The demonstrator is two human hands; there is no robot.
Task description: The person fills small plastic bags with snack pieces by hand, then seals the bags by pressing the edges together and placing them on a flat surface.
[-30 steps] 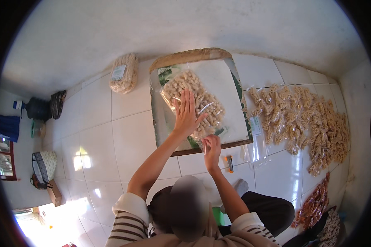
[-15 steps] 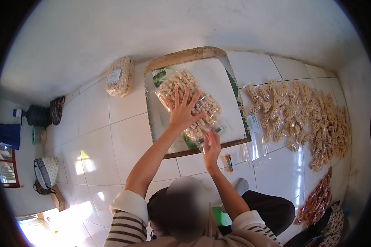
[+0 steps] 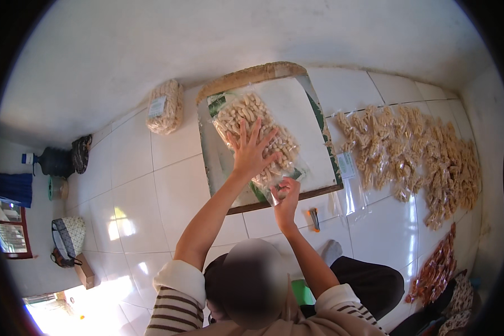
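White tiled floor under everything. Flat board lies ahead of both hands, white-topped. To the right of the hands, a broad spread of bagged snacks on the tiles. Far left of the hands, one filled bag by the wall. Clear snack bag on the board: left hand pressed flat on it, fingers splayed wide, gripping nothing. Right hand pinched closed on the bag's near end. Small orange tool just right of the right hand.

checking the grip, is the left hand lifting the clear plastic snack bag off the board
No, the left hand lies flat, fingers spread, on the clear plastic snack bag.
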